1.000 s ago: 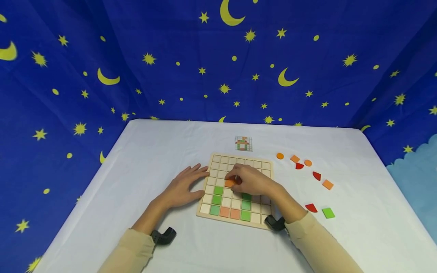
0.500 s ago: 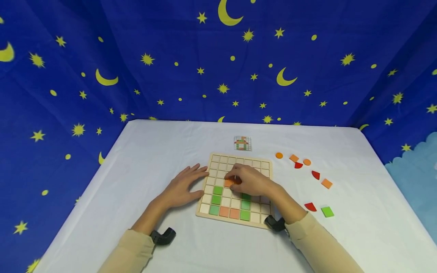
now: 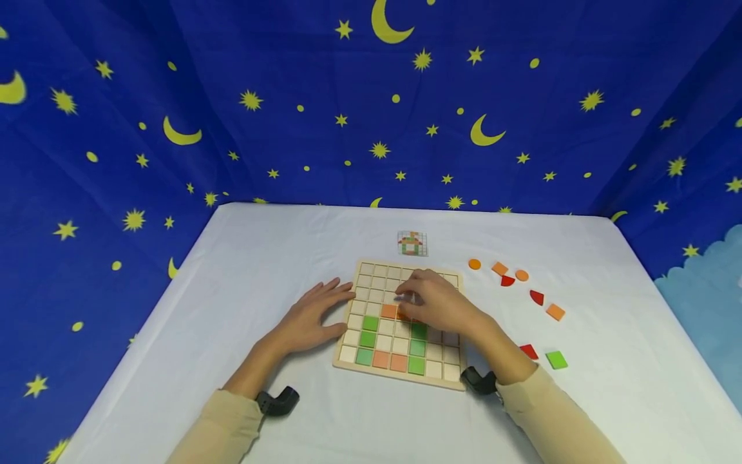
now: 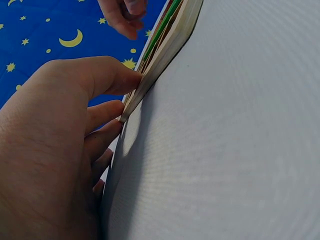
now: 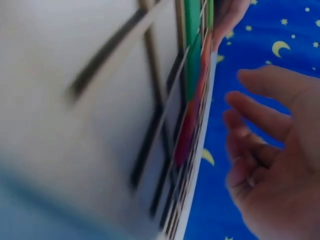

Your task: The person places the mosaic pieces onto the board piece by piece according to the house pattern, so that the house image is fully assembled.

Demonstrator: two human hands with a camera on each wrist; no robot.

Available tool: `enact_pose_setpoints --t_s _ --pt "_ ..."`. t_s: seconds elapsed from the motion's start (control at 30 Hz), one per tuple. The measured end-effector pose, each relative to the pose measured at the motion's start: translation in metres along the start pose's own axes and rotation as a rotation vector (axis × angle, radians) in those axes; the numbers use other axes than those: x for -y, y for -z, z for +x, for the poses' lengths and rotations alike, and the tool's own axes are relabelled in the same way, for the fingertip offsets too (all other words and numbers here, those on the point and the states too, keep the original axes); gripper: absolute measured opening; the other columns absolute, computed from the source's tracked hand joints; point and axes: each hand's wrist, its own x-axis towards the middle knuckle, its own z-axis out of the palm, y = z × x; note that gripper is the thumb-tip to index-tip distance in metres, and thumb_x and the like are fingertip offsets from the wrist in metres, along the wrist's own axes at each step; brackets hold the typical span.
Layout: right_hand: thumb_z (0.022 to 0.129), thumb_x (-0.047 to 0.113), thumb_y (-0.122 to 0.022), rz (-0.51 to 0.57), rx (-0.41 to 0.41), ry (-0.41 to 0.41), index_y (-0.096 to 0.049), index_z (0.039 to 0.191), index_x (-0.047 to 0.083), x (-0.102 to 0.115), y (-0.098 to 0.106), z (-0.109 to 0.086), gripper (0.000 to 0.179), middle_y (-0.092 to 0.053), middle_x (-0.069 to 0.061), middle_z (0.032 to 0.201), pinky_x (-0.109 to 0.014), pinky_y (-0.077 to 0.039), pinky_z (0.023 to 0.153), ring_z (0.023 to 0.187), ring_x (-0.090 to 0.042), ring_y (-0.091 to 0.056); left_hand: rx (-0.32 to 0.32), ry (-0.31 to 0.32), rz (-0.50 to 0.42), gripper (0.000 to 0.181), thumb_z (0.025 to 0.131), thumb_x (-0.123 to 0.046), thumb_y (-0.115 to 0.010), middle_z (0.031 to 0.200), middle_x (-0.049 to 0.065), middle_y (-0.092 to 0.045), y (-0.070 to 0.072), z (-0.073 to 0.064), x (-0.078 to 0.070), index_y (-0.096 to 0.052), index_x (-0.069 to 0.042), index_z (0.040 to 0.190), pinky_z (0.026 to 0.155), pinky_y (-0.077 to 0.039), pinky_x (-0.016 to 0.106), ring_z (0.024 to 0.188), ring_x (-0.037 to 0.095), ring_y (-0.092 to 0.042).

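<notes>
The wooden grid board (image 3: pixel 400 382) lies flat on the table. Green tiles (image 3: pixel 368 339) and pale orange tiles (image 3: pixel 390 362) fill some of its cells. One orange tile (image 3: pixel 389 311) sits in a middle row, with more orange beside it, partly hidden. My left hand (image 3: pixel 313 319) touches the board's left edge; in the left wrist view its thumb and fingertips (image 4: pixel 132 80) rest on the rim. Over the middle of the board hovers my right hand (image 3: pixel 437 303), fingers loosely bent, holding nothing in the right wrist view. Red pieces (image 5: pixel 186 137) show on the board there.
A small picture card (image 3: pixel 412 243) lies behind the board. To the right are scattered an orange disc (image 3: pixel 475 264), orange squares (image 3: pixel 556 312), red quarter-circles (image 3: pixel 537 297) and a green square (image 3: pixel 557 359). A blue starry curtain (image 3: pixel 324 142) surrounds the white table (image 3: pixel 278 258).
My right hand has let go of an orange tile on the board and lifted slightly away to the right. My left hand has stayed at the board's edge.
</notes>
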Motion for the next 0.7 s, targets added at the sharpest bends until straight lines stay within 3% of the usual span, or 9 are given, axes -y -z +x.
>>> enact_pose_setpoints --t_s 0.27,0.7 --pt "0.090 0.020 -0.066 0.107 -0.055 -0.100 -0.070 0.111 0.009 -0.020 0.016 -0.016 0.024 -0.060 0.007 0.094 -0.030 -0.050 0.071 0.083 -0.013 -0.055 0.000 -0.003 0.011 0.060 0.087 -0.036 -0.064 0.152 -0.005 -0.035 0.001 0.000 0.001 -0.049 -0.019 0.142 0.117 -0.010 0.039 0.143 0.019 -0.019" --pt "0.090 0.018 -0.068 0.093 -0.100 -0.217 -0.070 0.113 0.010 -0.051 0.034 -0.040 0.024 -0.061 0.006 0.090 -0.032 -0.049 0.066 0.079 -0.014 -0.054 0.016 0.010 0.017 0.060 0.087 -0.037 -0.064 0.152 -0.005 -0.035 -0.001 0.000 0.001 -0.048 -0.019 0.142 0.117 -0.010 0.038 0.143 0.018 -0.018"
